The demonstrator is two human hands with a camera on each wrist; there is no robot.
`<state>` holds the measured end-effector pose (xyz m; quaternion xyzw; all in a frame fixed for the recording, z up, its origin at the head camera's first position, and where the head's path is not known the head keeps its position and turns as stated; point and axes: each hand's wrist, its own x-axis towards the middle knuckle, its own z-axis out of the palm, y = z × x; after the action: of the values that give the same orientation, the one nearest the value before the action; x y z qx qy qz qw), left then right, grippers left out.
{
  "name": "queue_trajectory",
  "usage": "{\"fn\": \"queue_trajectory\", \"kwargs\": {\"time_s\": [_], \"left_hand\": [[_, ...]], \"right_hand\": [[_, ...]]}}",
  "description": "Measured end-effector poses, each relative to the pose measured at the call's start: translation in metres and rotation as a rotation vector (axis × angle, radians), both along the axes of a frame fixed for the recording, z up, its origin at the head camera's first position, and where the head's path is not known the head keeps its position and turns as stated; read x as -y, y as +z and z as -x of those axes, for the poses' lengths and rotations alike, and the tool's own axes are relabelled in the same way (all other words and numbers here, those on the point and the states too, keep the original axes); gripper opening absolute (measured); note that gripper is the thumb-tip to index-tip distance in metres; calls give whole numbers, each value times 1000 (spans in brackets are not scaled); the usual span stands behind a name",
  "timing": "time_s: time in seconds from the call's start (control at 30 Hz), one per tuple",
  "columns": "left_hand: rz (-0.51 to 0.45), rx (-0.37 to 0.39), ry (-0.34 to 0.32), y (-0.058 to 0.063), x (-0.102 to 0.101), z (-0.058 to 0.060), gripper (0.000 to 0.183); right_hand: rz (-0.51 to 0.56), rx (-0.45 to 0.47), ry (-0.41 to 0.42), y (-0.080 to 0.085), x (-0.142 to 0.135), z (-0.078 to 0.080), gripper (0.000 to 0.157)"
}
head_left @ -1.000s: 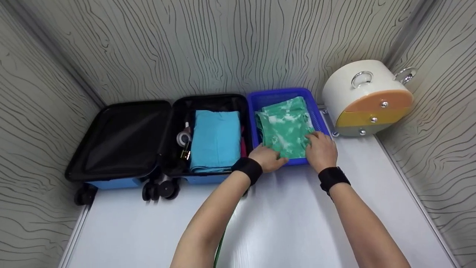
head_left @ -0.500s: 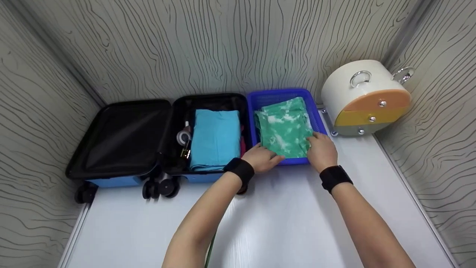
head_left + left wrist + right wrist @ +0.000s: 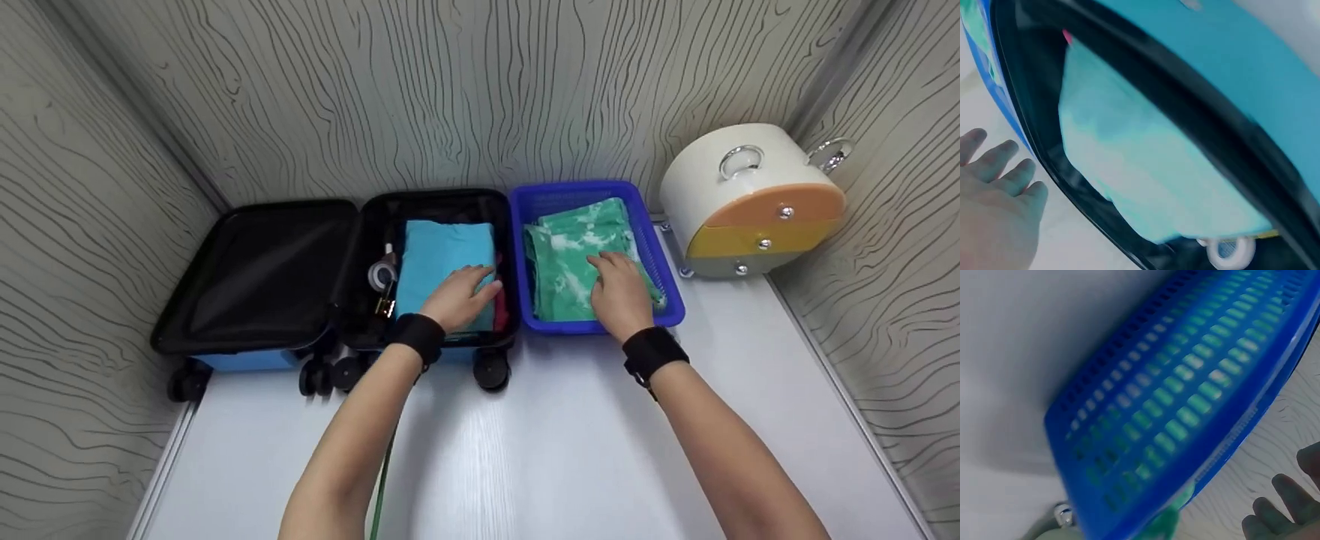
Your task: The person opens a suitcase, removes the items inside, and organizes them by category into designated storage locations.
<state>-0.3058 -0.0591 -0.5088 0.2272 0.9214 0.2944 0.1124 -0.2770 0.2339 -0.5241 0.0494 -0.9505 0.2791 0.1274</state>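
Note:
Folded green-and-white tie-dye cloth (image 3: 566, 262) lies in a blue plastic basket (image 3: 574, 328). Above its right part is my right hand (image 3: 622, 296), the fingers loosely bent with nothing held; in the right wrist view that hand (image 3: 1283, 512) shows beyond the basket's slotted wall (image 3: 1145, 388). To the left, folded light blue cloth (image 3: 439, 251) fills much of the open black-lined suitcase (image 3: 431, 196). My left hand (image 3: 461, 301) hovers over the blue cloth's near right part, fingers extended and holding nothing. The left wrist view shows those fingers (image 3: 1019, 177) apart from the suitcase rim.
The suitcase lid (image 3: 262, 277) lies open at the left. Inside the suitcase, beside the blue cloth, are a white ring-shaped item (image 3: 381, 277) and a small gold item (image 3: 385, 306). A cream rounded drawer box (image 3: 739, 195) stands right of the basket.
My left hand has left the green cloth's near edge and moved left over the suitcase. The right hand has let go of the cloth's right edge and shifted slightly left.

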Motion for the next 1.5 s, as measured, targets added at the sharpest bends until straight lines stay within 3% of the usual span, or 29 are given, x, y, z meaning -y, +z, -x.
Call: {"fn": "queue_trajectory", "kwargs": {"time_s": [0.17,0.43,0.57,0.67,0.93,1.2,1.3,1.4,1.5], "left_hand": [[-9,1,106,0,31,4,58],[-106,147,349,-8,77,-1,63],[-112,224,400,-15,94,-4,67],[-106,281,423,-19,102,-8,70],[-111,341,477,-23,106,-15,70],[-112,346,497,-26,95,-12,71],[-130,362,510,-27,92,-9,71],[-190,387,562,-26,93,-7,70],[-278,404,618,-26,96,-6,52]], "right_hand": [[111,45,38,2,28,2,45],[429,220,136,-2,90,-6,50],[597,322,208,-4,114,-8,53],[657,390,236,-5,127,-6,54],[618,557,161,-9,146,8,62],[717,736,87,-3,154,16,72],[770,761,33,-3,156,18,76],[789,752,-8,-4,158,20,78],[824,748,-19,-5,159,21,74]]}}
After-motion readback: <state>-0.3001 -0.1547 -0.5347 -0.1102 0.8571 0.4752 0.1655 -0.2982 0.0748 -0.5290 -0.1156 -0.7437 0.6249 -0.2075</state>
